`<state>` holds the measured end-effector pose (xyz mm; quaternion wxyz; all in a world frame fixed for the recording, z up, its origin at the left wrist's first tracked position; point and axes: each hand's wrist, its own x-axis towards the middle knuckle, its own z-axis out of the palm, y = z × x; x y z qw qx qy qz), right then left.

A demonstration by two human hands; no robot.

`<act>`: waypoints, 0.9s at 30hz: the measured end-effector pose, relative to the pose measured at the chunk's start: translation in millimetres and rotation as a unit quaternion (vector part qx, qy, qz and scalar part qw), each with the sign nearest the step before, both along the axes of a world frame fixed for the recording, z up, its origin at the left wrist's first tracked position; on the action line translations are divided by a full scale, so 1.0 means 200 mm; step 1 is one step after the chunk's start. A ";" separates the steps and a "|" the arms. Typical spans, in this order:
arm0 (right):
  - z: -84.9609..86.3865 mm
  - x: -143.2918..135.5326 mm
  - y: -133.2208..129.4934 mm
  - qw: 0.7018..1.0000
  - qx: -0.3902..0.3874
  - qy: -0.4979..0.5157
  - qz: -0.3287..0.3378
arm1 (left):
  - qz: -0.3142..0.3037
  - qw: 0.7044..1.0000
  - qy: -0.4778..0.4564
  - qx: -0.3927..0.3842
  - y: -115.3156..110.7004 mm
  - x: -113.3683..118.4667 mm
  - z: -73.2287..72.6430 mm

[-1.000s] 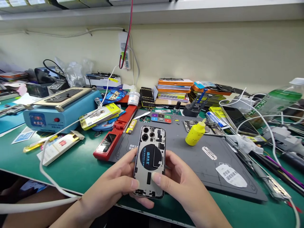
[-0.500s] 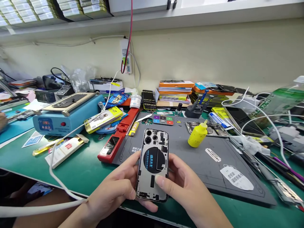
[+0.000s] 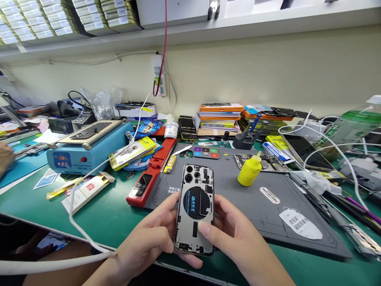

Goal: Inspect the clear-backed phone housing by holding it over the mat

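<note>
Phone housing (image 3: pixel 195 208), inner side up, held just above the near edge of the grey mat (image 3: pixel 253 206). Pinched along its left rim by the left hand (image 3: pixel 149 242), along the right by the right hand (image 3: pixel 235 234), thumb pressed on the lower plate. Probably mid-inspection; next likely needs a steady grip. Yellow bottle (image 3: pixel 249 171) near, open mat between, table edge close below.

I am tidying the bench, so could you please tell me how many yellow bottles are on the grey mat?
1. The yellow bottle stands on the grey mat, beyond the phone shell held in both hands. Clutter at the edges may hide others.
</note>
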<state>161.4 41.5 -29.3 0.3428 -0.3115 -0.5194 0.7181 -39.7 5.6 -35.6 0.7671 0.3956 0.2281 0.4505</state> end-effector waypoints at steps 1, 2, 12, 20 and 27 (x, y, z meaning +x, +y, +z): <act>0.00 0.00 0.00 1.000 0.000 0.000 -0.002 | 0.001 1.000 -0.004 0.001 0.00 0.00 0.00; 0.00 0.01 0.00 1.000 0.000 0.001 -0.003 | 0.001 1.000 -0.010 0.002 0.00 0.00 0.00; 0.01 0.00 -0.01 1.000 0.009 -0.005 -0.006 | 0.005 0.998 -0.055 -0.012 0.00 0.01 -0.01; 0.01 0.00 0.00 1.000 0.001 -0.006 -0.005 | 0.004 0.998 -0.056 -0.017 0.00 0.01 0.00; 0.00 0.00 0.00 1.000 0.004 0.003 -0.004 | 0.005 0.998 -0.054 -0.019 0.01 0.01 0.00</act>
